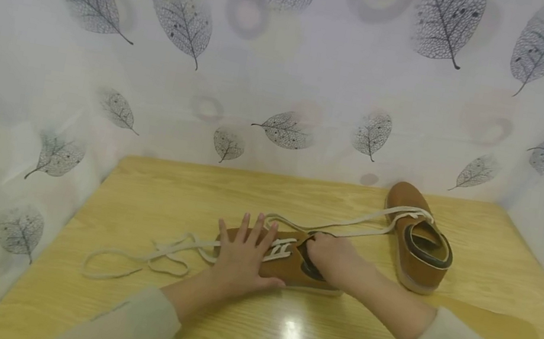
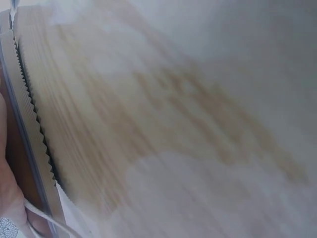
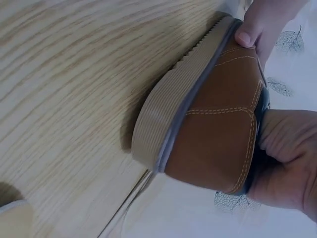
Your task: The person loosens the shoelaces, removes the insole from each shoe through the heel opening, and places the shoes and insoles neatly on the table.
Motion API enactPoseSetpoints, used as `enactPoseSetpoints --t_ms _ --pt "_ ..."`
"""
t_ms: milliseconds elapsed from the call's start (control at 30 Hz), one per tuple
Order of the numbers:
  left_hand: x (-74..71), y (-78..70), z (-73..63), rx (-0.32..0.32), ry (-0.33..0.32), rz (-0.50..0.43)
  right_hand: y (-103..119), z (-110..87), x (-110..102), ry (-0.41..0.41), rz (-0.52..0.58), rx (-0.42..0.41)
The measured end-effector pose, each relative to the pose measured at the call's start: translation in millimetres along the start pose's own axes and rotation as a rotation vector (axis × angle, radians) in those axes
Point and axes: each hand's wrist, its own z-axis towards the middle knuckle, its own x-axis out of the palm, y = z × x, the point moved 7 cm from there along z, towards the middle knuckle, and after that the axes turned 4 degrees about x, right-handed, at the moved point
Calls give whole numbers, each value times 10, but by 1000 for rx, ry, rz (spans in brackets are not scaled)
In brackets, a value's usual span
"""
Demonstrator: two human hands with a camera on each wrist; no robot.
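A brown lace-up shoe with cream laces lies on the table, its toe to the left in the head view. My left hand rests over its front part with the fingers spread. The thumb lies along the near side, above the ridged sole. Into the shoe's opening goes my right hand, the fingers hidden inside up to about the knuckles. In the right wrist view the heel and its stitching show beside that hand. I cannot tell what the hidden fingers hold.
A second brown shoe stands at the back right, its laces stretching left toward the first. A flat tan insole lies at the right. Loose lace loops spread over the table's left. A leaf-patterned curtain hangs behind.
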Motion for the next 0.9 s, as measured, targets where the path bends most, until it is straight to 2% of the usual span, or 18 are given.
enactPoseSetpoints --t_ms 133,233,300,467,533,567,667,767,900 --pt "14 -10 -3 2 -4 -5 -4 -65 0 -58 68 -38" --pt "15 -17 -5 2 -4 -7 -8 -127 -19 -164 57 -80" --pt "11 -15 -4 -3 1 -11 9 -177 -44 -290 -17 -138" --pt "7 -4 -2 -11 7 -12 103 -344 -120 -738 -243 -341" --pt "2 -6 -2 -8 3 -6 131 -402 -132 -876 -286 -403" --pt "-1 -8 -2 -6 2 0 143 -422 -132 -921 -313 -423" --pt "-3 -11 -3 -4 8 12 166 -460 -134 -981 -368 -443" --pt "5 -5 -13 -4 9 20 170 -464 -128 -956 -414 -442" --pt "19 0 -13 5 -7 25 114 -458 -151 -902 -372 -446"
